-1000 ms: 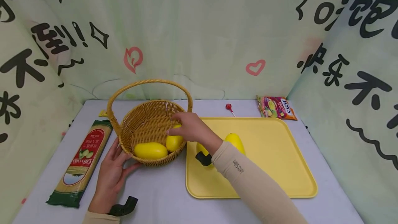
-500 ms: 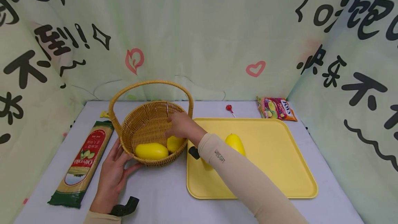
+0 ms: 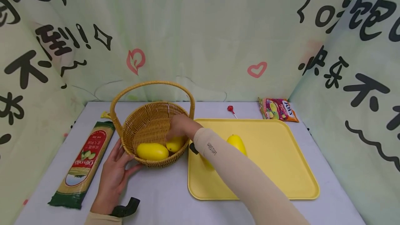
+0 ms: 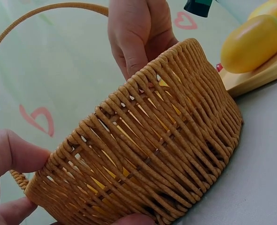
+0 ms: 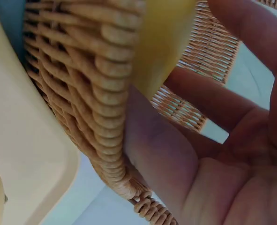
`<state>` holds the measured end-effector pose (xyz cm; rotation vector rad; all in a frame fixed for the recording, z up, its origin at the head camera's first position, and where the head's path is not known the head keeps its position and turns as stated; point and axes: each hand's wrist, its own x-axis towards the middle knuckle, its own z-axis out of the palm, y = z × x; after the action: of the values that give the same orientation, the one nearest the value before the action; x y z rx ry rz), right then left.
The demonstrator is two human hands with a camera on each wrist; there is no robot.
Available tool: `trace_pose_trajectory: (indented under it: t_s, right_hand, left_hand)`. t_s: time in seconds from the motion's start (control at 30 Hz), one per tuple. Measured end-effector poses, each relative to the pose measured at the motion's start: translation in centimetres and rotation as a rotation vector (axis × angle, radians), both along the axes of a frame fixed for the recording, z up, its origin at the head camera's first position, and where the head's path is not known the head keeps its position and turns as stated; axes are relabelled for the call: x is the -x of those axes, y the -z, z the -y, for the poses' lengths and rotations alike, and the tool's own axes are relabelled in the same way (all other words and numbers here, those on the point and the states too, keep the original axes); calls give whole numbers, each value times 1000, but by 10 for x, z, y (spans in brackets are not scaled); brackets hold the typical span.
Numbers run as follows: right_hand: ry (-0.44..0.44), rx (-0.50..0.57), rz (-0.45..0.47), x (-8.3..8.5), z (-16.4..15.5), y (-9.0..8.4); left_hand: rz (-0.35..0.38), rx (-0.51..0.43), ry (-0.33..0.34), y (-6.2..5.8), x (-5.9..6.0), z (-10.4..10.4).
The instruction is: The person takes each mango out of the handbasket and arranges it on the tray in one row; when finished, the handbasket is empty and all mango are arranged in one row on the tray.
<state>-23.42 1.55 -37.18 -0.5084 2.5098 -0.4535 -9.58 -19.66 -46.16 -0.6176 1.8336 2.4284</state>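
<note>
Round woven wicker basket [image 3: 150, 127]; right hand [image 3: 181, 127] inside gripping smooth oval mango [image 3: 175, 144]; left hand [image 3: 114, 176], fingers spread, pressing near wall.

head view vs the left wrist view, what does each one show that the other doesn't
Only the head view shows the pasta packet, lollipop, candy bag, the left hand whole, and two mangoes inside the basket. Only the left wrist view shows the basket's woven outer wall close up. Both show the basket, the right hand reaching in, and a mango on the yellow tray.
</note>
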Motion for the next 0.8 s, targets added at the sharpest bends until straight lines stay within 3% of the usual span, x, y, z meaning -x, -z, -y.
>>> trace_pose_trajectory:
  t_s: [0.3,0.53,0.8]
  right_hand:
    - [-121,-81,-27,-2,4,-1]
    - [-115,-127,-30,-6,6,-2]
    - [-186,-176,-45,-3,7,1]
  left_hand:
    - [14,8,-2,1,0,0]
    - [9,16,-9,0,0,-1]
    - [-8,6,-4,-1,0,-2]
